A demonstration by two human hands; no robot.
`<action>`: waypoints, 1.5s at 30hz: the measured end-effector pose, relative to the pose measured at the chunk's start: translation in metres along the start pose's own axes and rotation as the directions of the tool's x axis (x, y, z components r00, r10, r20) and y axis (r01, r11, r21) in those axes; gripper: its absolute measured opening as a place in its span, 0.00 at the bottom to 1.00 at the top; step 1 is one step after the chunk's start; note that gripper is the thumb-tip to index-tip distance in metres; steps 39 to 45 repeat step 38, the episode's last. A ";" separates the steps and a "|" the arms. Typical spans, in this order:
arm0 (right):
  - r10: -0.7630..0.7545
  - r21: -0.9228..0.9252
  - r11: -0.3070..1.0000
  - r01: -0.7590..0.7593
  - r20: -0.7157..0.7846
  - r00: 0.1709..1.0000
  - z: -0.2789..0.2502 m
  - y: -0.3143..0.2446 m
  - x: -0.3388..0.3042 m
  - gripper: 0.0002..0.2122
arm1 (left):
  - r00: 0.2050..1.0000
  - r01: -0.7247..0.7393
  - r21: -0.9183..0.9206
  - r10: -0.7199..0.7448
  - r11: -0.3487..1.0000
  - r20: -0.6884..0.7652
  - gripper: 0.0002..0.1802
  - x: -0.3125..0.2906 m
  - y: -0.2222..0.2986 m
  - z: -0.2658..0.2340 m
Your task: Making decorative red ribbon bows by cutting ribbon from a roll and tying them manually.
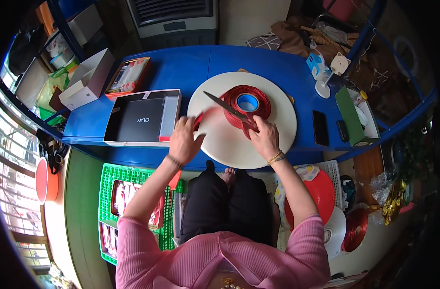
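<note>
A roll of dark red ribbon (261, 102) with a blue core lies flat on a round cream board (282, 120) in front of me. My right hand (265, 140) is closed round the red handles of a pair of scissors (224, 104). The scissors' blades point to the far left, over the ribbon roll. To the left of the roll, my left hand (184, 142) pinches a short piece of red ribbon (198, 120). A red smear of motion shows between that piece and the roll.
The board rests on a blue table (181, 67). On the left stand an open black-lined box (133, 120), an orange tray (127, 77) and a white box (87, 79). At right are a phone (320, 128) and a green box (355, 118). Beneath is a green basket (104, 192).
</note>
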State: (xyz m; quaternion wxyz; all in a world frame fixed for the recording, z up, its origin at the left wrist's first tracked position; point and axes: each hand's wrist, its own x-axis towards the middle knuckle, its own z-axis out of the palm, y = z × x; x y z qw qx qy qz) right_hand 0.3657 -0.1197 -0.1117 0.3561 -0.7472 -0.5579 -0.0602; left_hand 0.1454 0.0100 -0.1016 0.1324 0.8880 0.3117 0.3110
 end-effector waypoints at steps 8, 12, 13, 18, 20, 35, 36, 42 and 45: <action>-0.061 -0.090 0.994 0.061 0.001 0.998 0.019 -0.002 0.010 0.14 | 0.861 0.292 0.237 -0.363 0.927 0.356 0.20 0.051 -0.019 0.050; -0.083 -0.105 0.991 0.082 -0.006 0.997 0.026 -0.002 0.013 0.13 | 0.903 0.237 0.236 -0.303 0.943 0.304 0.10 0.034 -0.026 0.047; -0.065 -0.106 0.992 0.066 0.015 0.998 0.026 -0.002 0.013 0.13 | 0.934 0.192 0.212 -0.245 0.958 0.260 0.08 0.027 -0.027 0.042; -0.065 -0.112 0.991 0.069 0.044 0.997 0.026 0.000 0.010 0.16 | 0.995 0.092 0.126 -0.096 0.988 0.028 0.06 -0.018 -0.030 0.021; -0.096 -0.110 0.989 0.098 0.028 0.995 0.028 0.000 0.009 0.17 | 0.993 0.116 0.084 -0.117 0.990 0.011 0.06 -0.045 -0.032 0.017; -0.035 -0.238 0.968 0.080 0.185 0.982 0.025 0.018 0.015 0.17 | 0.606 0.781 -0.599 -0.448 0.176 0.657 0.27 -0.154 -0.045 0.012; -0.043 -0.233 0.968 0.088 0.193 0.980 0.023 0.020 0.016 0.17 | 0.562 0.816 -0.562 -0.413 0.135 0.717 0.24 -0.157 -0.049 0.011; -0.047 -0.226 0.969 0.095 0.212 0.976 0.024 0.022 0.011 0.18 | 0.522 0.852 -0.505 -0.318 0.140 0.792 0.18 -0.168 -0.057 0.012; -0.047 -0.226 0.969 0.095 0.212 0.976 0.024 0.022 0.011 0.18 | 0.522 0.852 -0.505 -0.318 0.140 0.792 0.18 -0.168 -0.057 0.012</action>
